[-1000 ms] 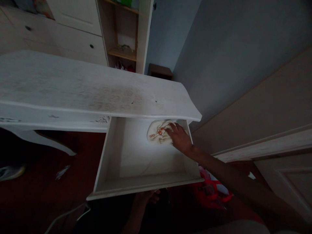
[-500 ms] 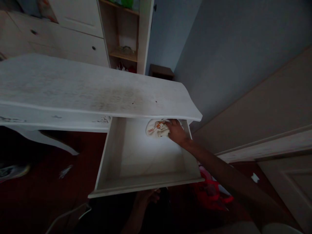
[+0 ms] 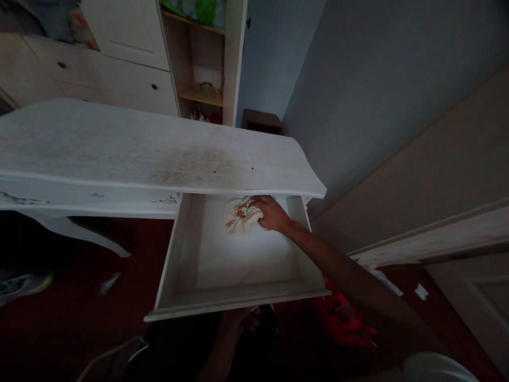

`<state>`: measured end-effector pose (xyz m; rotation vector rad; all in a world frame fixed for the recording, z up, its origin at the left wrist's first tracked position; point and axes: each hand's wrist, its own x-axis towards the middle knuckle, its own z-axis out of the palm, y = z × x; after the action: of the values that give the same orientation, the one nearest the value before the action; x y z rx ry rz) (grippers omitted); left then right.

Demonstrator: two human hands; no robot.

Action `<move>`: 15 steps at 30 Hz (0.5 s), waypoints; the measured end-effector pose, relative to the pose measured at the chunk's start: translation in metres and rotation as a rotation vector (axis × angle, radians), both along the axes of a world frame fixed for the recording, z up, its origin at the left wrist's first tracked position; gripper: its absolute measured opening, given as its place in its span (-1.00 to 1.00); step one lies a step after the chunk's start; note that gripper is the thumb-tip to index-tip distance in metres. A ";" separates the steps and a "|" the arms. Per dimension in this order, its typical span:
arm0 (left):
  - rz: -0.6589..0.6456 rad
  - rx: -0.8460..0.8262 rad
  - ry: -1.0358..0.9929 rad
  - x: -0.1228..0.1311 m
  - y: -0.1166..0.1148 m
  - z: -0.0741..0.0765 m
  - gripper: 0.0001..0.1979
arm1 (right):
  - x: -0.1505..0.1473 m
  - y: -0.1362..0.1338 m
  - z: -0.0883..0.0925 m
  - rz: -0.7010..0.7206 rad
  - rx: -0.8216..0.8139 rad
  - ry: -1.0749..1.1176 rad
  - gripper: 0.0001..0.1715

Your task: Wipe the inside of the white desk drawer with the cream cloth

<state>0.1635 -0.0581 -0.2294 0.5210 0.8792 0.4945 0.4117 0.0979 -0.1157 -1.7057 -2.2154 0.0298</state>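
A white drawer (image 3: 186, 254) stands pulled out from under a worn white desk top (image 3: 119, 148). At its back lies a crumpled white cloth (image 3: 237, 216) with orange print. My right hand (image 3: 272, 213) reaches into the drawer and its fingers are closed on the cloth's right side. My left hand (image 3: 238, 321) sits below the drawer's front edge in deep shadow, with its fingers curled under the front panel.
A white cabinet (image 3: 119, 58) with an open shelf (image 3: 201, 95) stands behind the desk. A grey-blue wall and a pale door panel (image 3: 437, 175) close in the right. Red fabric (image 3: 344, 318) lies on the dark red floor under my right arm. A small dark stool (image 3: 262, 120) stands at the wall.
My right hand has dragged the cloth leftwards along the back of the drawer and bunched it smaller. My left hand has stayed under the drawer front.
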 end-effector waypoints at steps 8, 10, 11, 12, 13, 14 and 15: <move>0.009 -0.024 -0.014 0.004 -0.002 -0.006 -0.38 | -0.083 0.034 0.006 0.008 -0.076 -0.068 -0.51; -0.002 -0.023 -0.021 0.005 -0.003 -0.010 -0.37 | -0.102 0.042 0.006 0.027 -0.060 -0.079 -0.51; -0.002 -0.015 -0.027 0.005 -0.003 -0.011 -0.37 | -0.111 0.046 0.006 0.026 -0.055 -0.085 -0.51; -0.001 -0.004 -0.035 0.005 -0.004 -0.011 -0.37 | -0.120 0.049 0.006 0.021 -0.052 -0.092 -0.52; 0.004 0.009 -0.043 0.004 -0.005 -0.010 -0.39 | -0.128 0.051 0.007 0.015 -0.048 -0.099 -0.51; 0.009 0.021 -0.049 0.003 -0.006 -0.008 -0.41 | -0.136 0.052 0.009 0.010 -0.043 -0.104 -0.52; 0.014 0.030 -0.053 0.003 -0.006 -0.006 -0.44 | -0.142 0.053 0.010 0.009 -0.039 -0.110 -0.52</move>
<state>0.1662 -0.0646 -0.2350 0.5269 0.8265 0.5324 0.2692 0.1505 -0.1056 -1.7574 -2.3154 -0.0190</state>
